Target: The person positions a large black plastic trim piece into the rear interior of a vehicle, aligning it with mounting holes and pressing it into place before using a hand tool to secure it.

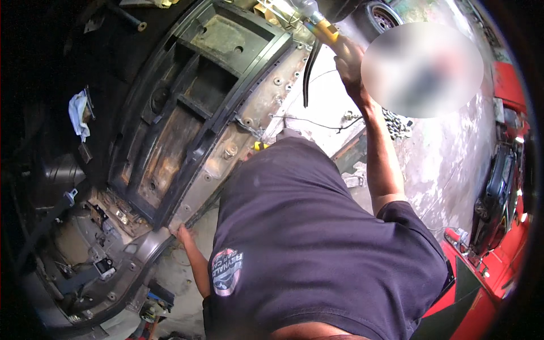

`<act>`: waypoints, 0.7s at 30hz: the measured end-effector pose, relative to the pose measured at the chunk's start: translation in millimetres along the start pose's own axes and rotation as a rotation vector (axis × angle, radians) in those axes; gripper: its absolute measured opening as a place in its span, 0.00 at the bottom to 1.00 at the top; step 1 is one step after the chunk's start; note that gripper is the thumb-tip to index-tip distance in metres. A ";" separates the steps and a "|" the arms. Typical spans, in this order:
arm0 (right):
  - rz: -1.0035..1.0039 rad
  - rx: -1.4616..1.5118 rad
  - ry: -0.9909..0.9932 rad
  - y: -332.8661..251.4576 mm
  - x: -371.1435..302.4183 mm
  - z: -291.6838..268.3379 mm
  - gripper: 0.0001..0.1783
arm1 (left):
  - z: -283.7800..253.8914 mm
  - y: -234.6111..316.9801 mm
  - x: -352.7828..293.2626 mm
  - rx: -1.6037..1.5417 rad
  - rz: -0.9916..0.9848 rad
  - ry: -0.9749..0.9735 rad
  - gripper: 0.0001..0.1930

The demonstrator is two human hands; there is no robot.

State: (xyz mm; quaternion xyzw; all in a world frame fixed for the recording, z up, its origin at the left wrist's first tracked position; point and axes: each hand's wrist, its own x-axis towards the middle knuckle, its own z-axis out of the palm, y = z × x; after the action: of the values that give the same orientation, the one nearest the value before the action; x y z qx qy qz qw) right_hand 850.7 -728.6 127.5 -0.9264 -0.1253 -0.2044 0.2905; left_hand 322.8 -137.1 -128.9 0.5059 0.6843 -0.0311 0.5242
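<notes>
My right hand [351, 61] is raised at the upper middle, its fingers wrapped round the yellow handle of a hand tool [327, 31]. The tool's top is grey and rounded, partly lost in glare, so its exact kind is unclear. Lower left, my left hand [183, 233] rests against the edge of a bare metal vehicle body sill [180, 215], fingers partly hidden. Between the arms lies my dark shirt. Alongside the sill sits a long black compartmented tray [207, 116] with rusty, dirty surfaces.
A dark strip [309, 76] hangs beside the tray, and a metal chain [396, 126] lies on the concrete floor [430, 153]. Seat belt parts [70, 196] are at left. A wheel [385, 18] stands at the top; a red vehicle [510, 266] is at right. An oval area is blurred.
</notes>
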 end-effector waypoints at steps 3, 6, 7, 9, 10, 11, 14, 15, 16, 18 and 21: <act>0.022 -0.008 0.000 3.4 -2.8 -4.4 0.28 | 10.2 4.6 -10.6 0.022 0.013 0.030 0.35; 0.027 -0.006 0.002 2.0 -2.5 -7.1 0.28 | 7.4 5.7 -13.0 0.036 0.023 0.061 0.36; 0.038 -0.004 -0.005 0.5 -1.9 -6.9 0.28 | 3.4 5.0 -9.7 0.023 -0.019 0.081 0.38; 0.041 0.000 -0.001 -1.5 -1.2 -5.9 0.28 | -3.8 0.8 -4.8 0.009 -0.058 0.102 0.39; 0.046 -0.024 0.002 0.4 -3.8 -8.0 0.28 | 11.1 4.2 -14.1 0.043 -0.055 0.077 0.35; 0.047 -0.027 0.006 0.4 -3.6 -9.0 0.28 | 13.0 5.9 -16.5 0.073 -0.045 0.068 0.33; 0.055 -0.014 -0.001 0.1 -2.2 -9.4 0.28 | 2.5 0.7 -0.2 -0.048 -0.069 0.083 0.42; 0.058 -0.025 -0.001 1.5 -2.8 -10.1 0.28 | 0.4 -3.2 9.0 -0.045 -0.068 0.080 0.42; 0.060 -0.038 0.000 2.7 -2.9 -12.1 0.28 | -0.6 -7.4 19.1 -0.027 -0.061 0.072 0.43; 0.041 -0.013 0.001 -3.2 -0.6 -7.1 0.28 | -21.2 -22.0 33.4 -0.017 -0.041 0.086 0.43; 0.025 -0.022 0.003 -1.3 -2.2 -6.5 0.28 | -21.4 -25.2 37.4 0.015 -0.027 0.080 0.44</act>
State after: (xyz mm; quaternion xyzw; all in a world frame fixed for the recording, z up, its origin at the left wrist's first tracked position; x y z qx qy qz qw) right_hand 846.3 -731.6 132.0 -0.9307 -0.1112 -0.2036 0.2829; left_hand 292.1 -112.4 -159.6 0.5014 0.7113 -0.0233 0.4920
